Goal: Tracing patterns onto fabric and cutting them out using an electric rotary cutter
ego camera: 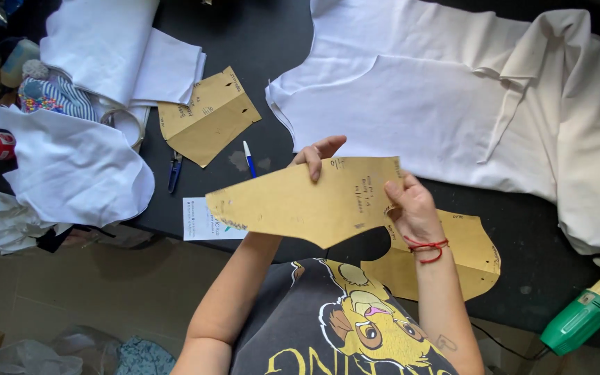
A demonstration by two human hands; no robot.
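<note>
Both hands hold a tan card pattern [300, 205] up above the counter [272, 42]: left hand [317, 154] pinches its top edge, right hand [411, 208] its right end. It looks light, thin and stiff but creasable, best held by the edges.

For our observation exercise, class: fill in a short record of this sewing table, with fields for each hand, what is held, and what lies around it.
Left hand: left hand grips the top edge of the pattern
Right hand: right hand pinches the pattern's right end
Pattern: tan card, curved lower edge, held above the table
Below it: second pattern flat on the table
Far side: white fabric spread out
Left: folded pattern, pen, snips
Right edge: green tool
</note>
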